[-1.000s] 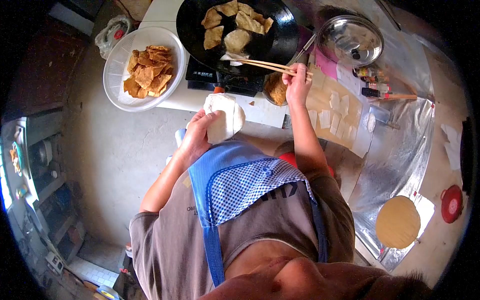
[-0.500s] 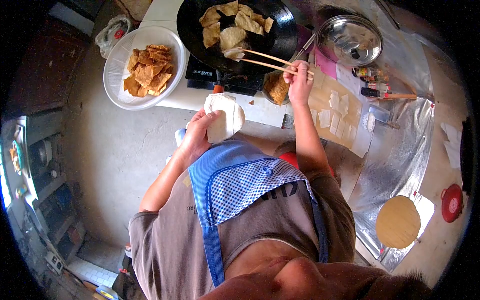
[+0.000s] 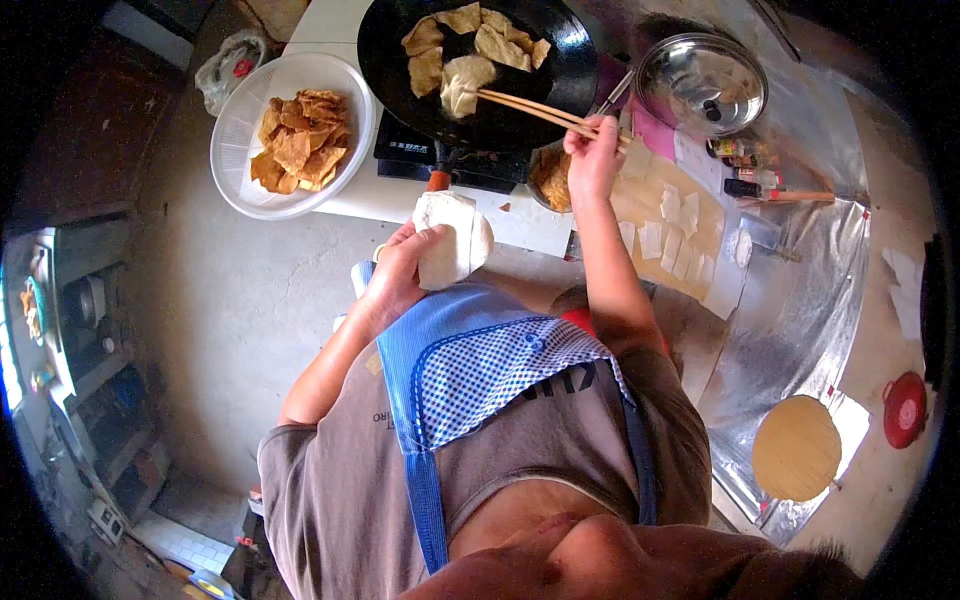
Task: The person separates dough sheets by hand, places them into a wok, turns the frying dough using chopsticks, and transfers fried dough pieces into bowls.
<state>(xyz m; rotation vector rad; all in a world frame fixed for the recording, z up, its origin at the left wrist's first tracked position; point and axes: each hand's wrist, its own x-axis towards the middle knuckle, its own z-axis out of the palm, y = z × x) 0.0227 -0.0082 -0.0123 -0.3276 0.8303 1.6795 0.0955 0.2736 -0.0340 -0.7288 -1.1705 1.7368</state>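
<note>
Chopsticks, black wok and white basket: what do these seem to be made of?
Chopsticks: probably bamboo or wood, with a dull finish; they look pale tan and straight.
Wok: dark metal, perhaps iron, with a glossy surface; a pale sheen shows on its black inner wall.
White basket: apparently plastic, with a smooth rim; its pale wall looks slightly translucent.

Wide fisheye view; corners were black outside a rounded border, and straight edges bowed near the margins. Lighting was moderate, with a blown-out bright strip at far left. The foil sheet threw patchy glare; the steel bowl carried smaller highlights. Shelves at left were dim and soft. The left hand and right hand showed no obvious motion blur.
</note>
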